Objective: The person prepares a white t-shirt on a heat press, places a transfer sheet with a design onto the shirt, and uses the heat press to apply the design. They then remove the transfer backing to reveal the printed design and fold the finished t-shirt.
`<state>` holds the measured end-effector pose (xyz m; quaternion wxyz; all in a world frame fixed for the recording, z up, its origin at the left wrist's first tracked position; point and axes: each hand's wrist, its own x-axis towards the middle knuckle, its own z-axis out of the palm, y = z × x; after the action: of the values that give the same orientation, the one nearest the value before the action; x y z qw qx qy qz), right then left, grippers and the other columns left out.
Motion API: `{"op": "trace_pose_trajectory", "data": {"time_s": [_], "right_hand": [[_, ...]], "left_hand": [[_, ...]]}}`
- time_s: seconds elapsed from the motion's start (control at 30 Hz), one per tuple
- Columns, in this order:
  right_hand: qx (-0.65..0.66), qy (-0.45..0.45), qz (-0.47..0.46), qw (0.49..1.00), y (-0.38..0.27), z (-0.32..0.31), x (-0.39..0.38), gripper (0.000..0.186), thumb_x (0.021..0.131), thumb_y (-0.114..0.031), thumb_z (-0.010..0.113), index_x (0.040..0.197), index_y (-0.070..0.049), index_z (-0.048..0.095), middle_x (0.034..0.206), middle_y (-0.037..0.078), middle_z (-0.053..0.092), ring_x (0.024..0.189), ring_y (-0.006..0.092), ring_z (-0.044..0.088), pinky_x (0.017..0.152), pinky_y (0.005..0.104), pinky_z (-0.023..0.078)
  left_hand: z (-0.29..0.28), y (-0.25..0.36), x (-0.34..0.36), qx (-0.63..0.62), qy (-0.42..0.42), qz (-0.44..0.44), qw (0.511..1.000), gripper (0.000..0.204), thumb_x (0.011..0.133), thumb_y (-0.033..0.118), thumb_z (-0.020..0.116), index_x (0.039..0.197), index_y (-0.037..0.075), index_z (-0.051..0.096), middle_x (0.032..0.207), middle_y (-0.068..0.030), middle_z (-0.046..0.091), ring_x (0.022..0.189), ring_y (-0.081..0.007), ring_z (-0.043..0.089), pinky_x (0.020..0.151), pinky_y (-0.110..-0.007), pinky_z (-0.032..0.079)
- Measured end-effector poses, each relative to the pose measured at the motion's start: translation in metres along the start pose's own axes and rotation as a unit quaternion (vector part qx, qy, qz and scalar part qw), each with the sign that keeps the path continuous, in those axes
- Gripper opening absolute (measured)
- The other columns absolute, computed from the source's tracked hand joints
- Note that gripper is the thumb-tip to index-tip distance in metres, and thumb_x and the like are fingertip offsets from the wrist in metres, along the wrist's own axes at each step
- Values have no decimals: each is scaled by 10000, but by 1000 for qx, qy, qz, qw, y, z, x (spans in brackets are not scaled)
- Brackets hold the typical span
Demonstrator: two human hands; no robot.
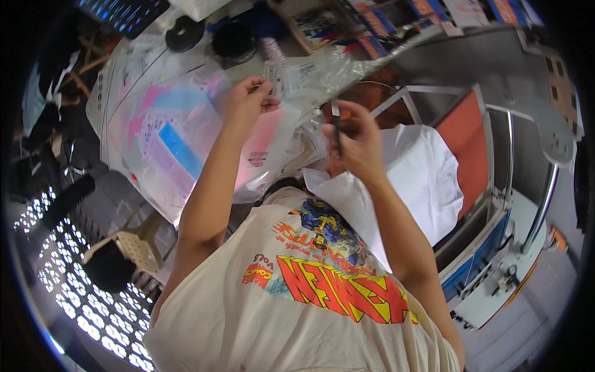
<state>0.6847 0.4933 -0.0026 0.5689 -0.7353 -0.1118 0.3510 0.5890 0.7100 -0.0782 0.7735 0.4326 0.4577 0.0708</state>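
Observation:
My left hand (254, 96) pinches a small clear film strip with dark printing (273, 79) above a pile of translucent printed sheets (173, 155) in pink, blue and lilac. My right hand (354, 139) is closed on a slim black tool with a pale tip (337, 130), probably a blade, held upright to the right of the strip; the fingers are slightly blurred. A long crinkled plastic sheet (372, 65) runs behind both hands toward the upper right. White cloth or paper (421, 186) lies under my right forearm.
Black rolls (232, 42), a wooden tray (304, 28) and blue-and-orange packets (378, 18) sit at the back. A red panel (465, 149) and machine with metal bars (489, 279) stand to the right. A beige plastic chair (136, 239) is at lower left, a screen (127, 12) at upper left.

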Motion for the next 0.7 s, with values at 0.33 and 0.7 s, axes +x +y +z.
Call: {"op": "trace_pose_trajectory", "data": {"time_s": [0.33, 0.7], "right_hand": [[-527, 609, -11, 593, -145, -422, -357, 366, 992, -93, 580, 1348, -124, 660, 1169, 137, 732, 1062, 195, 703, 892, 310, 536], [-602, 497, 412, 469, -91, -633, -584, 286, 923, -263, 645, 1180, -172, 732, 1252, 184, 690, 1157, 363, 666, 975, 456, 522]], "left_hand": [[56, 1, 1, 233, -159, 209, 936, 349, 1008, 102, 620, 1348, 26, 621, 1027, -33, 676, 885, -96, 601, 784, -254, 504], [228, -74, -129, 293, -398, 252, 832, 139, 946, 49, 682, 1063, -28, 681, 911, -25, 675, 807, -94, 616, 713, -245, 506]]}}
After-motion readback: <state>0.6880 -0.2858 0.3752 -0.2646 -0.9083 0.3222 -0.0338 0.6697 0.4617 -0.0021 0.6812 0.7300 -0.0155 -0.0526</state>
